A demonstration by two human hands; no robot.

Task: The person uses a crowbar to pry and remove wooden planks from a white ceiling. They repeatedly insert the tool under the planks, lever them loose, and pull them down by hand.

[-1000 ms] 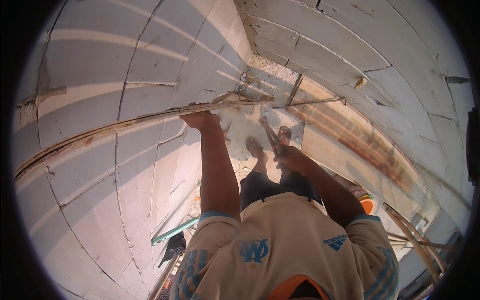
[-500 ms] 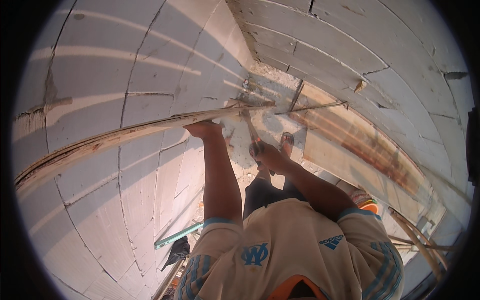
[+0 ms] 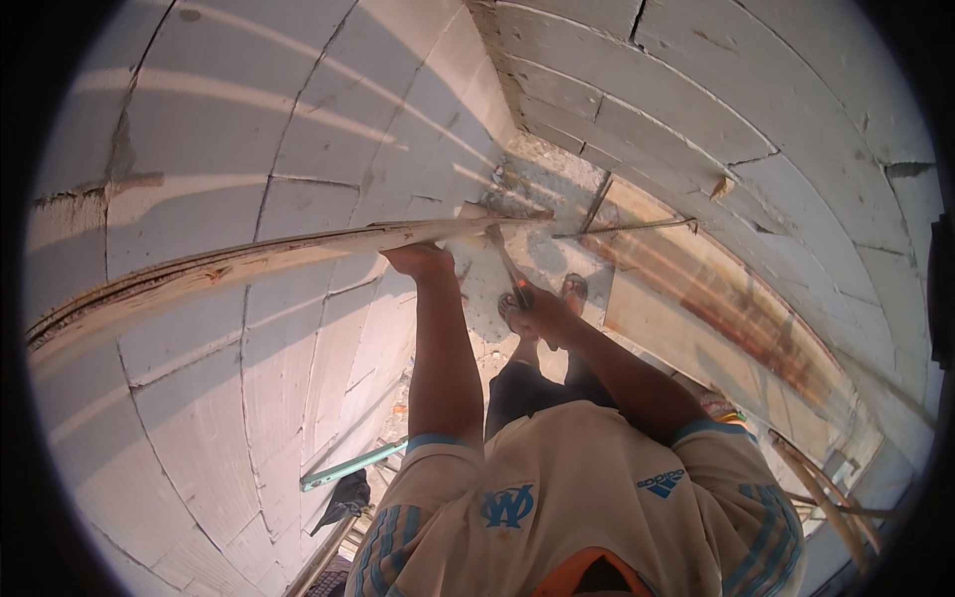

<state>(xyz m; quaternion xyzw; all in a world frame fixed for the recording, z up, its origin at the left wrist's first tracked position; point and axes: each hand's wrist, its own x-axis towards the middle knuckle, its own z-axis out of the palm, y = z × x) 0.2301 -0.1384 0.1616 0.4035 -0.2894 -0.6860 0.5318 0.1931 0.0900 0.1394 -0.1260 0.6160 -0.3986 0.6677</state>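
My left hand [image 3: 422,261] is closed on the lower edge of a long wooden plank [image 3: 229,267], its fingers partly hidden behind the wood. From the far left, the plank runs along the block wall and ends near the middle of the view. My right hand [image 3: 545,313] is wrapped round the handle of a hammer [image 3: 509,264], which has a dark and orange grip. Its head is up beside the plank's far end, just right of my left hand. Whether the head touches the wood I cannot tell.
Pale block walls [image 3: 308,119] meet in a corner ahead. A stained board [image 3: 696,298] lies along the right wall, with a thin rod [image 3: 637,228] at its far end. My sandalled feet [image 3: 574,289] stand on rough floor. A green bar [image 3: 350,466] and black cloth [image 3: 343,500] are at lower left.
The view has turned slightly, so the walls and the plank's far end sit a little further right. The hammer has shifted slightly, still near the plank's end; both hands keep their grips.
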